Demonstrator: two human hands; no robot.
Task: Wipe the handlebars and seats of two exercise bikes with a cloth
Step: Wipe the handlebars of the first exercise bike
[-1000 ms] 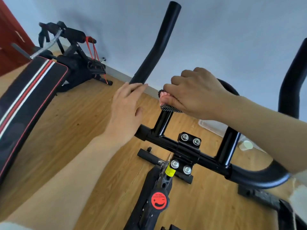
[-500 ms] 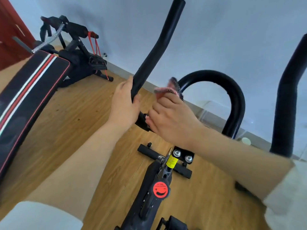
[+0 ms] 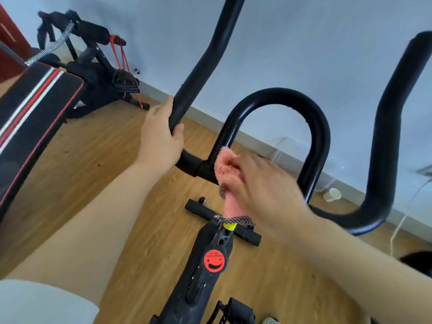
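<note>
A black exercise bike handlebar [image 3: 278,97] fills the middle of the view, with a centre loop and two long outer horns. My left hand [image 3: 161,134] grips the lower part of the left horn [image 3: 198,66]. My right hand [image 3: 259,188] holds a pink cloth [image 3: 228,167] with a dark mesh edge, pressed against the crossbar at the foot of the loop's left leg. The bike frame with a red smiley sticker [image 3: 215,260] runs down below my hands. The seat of this bike is out of view.
A black padded bench with red and white stripes [image 3: 30,113] lies at the left. Behind it stands another black exercise machine with red cords [image 3: 100,66]. A paper cup [image 3: 332,194] sits on the wooden floor by the white wall. A cable hangs at the right.
My left hand went from reaching beside the left horn to gripping it. My right hand with the cloth moved from the top of the loop down its left leg to the crossbar.
</note>
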